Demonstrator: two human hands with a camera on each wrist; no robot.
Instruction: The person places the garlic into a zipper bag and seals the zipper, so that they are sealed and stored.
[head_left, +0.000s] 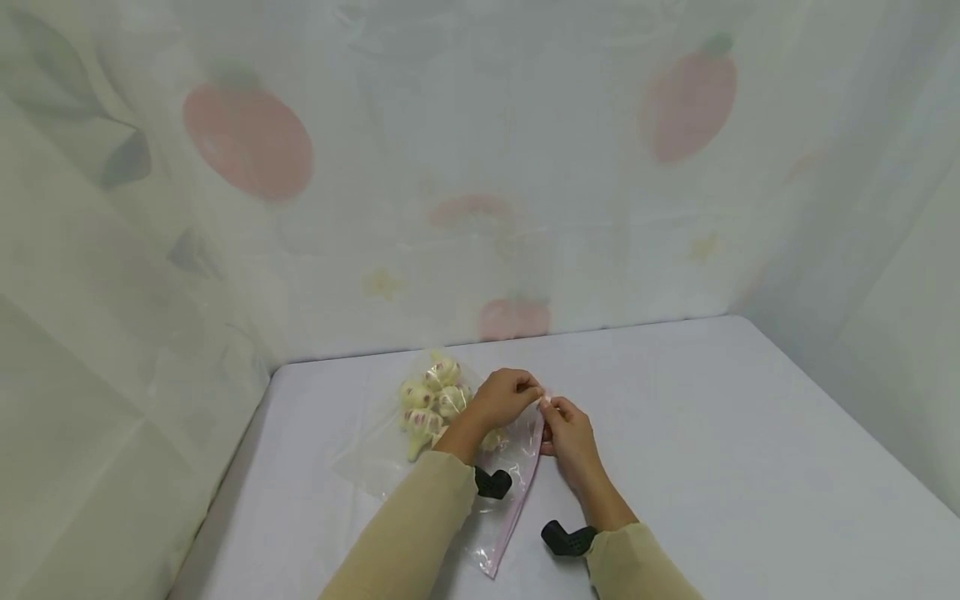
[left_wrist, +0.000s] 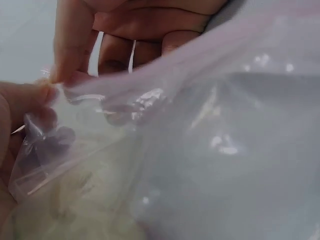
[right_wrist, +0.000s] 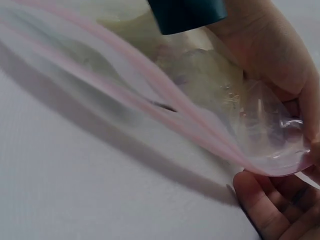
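A clear zip bag [head_left: 375, 454] with a pink closure strip [head_left: 517, 512] lies on the table, holding several small cream-coloured round figures [head_left: 452, 402] with pinkish marks. My left hand [head_left: 501, 400] reaches over the bag and pinches the far end of the strip. Close beside it, my right hand [head_left: 572, 437] pinches the same corner between thumb and fingers. In the left wrist view, the fingertips of both hands meet at the pink edge. The right wrist view shows the two pink lips [right_wrist: 135, 62] apart along the mouth, converging near the fingers. My left forearm hides part of the figures.
The white tabletop [head_left: 690, 433] stretches to the right of the hands. A pale curtain [head_left: 480, 150] with fruit prints stands behind the table's back edge and along the sides. Black camera mounts [head_left: 567, 539] sit on both wrists.
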